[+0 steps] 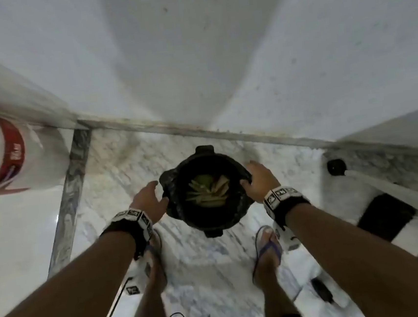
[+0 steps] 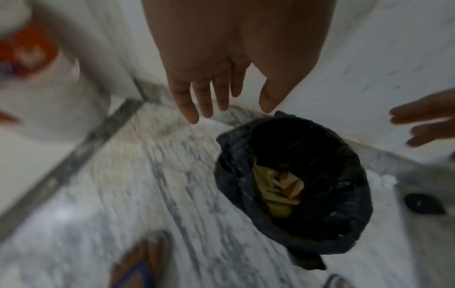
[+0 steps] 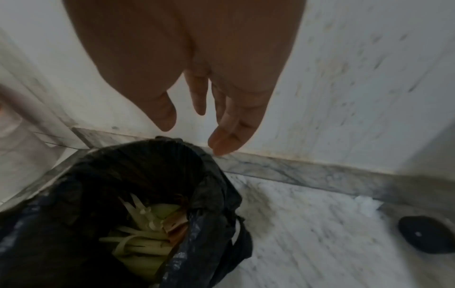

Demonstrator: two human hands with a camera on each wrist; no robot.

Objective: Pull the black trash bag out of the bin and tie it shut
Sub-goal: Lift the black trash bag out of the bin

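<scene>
While the black trash bag (image 1: 172, 187) sits folded over the rim of the bin (image 1: 204, 149) on the floor, nothing is pulled out or tied; left hand (image 1: 148, 199) and right hand (image 1: 261, 179) hover spread beside it, empty.

The black trash bag (image 1: 242, 201) lines a round black bin (image 1: 212, 232) standing upright at centre frame in the head view, near the wall's skirting. Its crinkled rim is folded outward over the bin's edge, mouth open. Pale green and tan scraps (image 1: 207, 190) lie inside.
</scene>
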